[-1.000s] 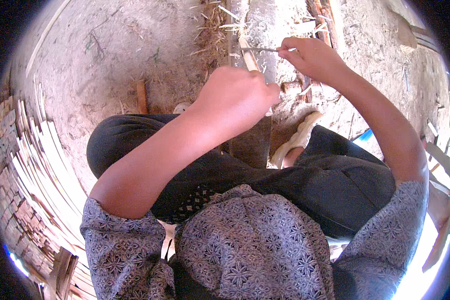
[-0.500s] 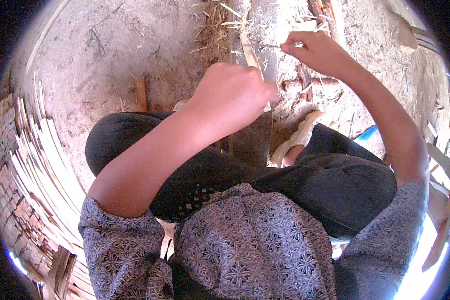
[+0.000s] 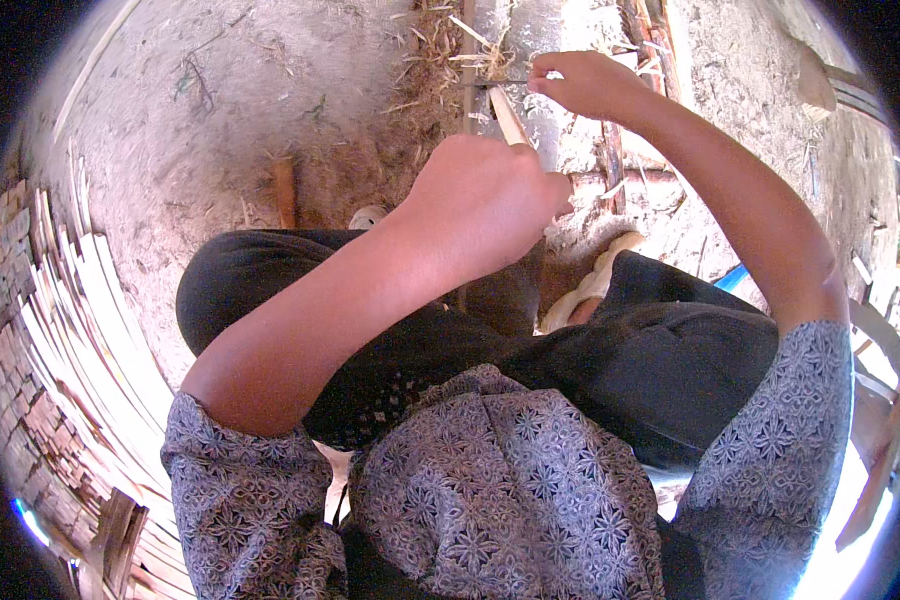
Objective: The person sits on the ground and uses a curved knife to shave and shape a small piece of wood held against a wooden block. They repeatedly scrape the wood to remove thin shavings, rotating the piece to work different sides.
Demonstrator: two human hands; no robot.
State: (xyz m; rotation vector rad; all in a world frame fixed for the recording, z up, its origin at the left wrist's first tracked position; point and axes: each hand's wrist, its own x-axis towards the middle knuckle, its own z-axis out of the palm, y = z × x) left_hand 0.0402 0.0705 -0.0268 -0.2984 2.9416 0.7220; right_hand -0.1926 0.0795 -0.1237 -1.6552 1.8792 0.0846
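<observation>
My left hand (image 3: 485, 200) is closed in a fist round a pale wooden strip (image 3: 509, 118), which sticks out beyond the fingers and points away from me. Farther off, my right hand (image 3: 588, 85) pinches one end of a thin dark blade (image 3: 506, 83). That blade lies crosswise at the strip's far tip; its far end is hard to make out among the shavings. Curled pale shavings (image 3: 490, 60) are heaped right by the tip. Beneath both hands runs a grey plank (image 3: 500, 300), partly hidden by my left hand.
Many long pale strips (image 3: 95, 310) lie along the left side, near stacked brown pieces (image 3: 55, 440). A short brown wooden piece (image 3: 285, 190) rests on the earthen floor. Reddish-brown poles (image 3: 610, 165) lie beyond the plank to the right. My sandalled foot (image 3: 595, 285) is beside it.
My right hand has moved left and slightly away from me, carrying the blade across the strip's tip. My left hand has shifted slightly right and nearer, still round the strip.
</observation>
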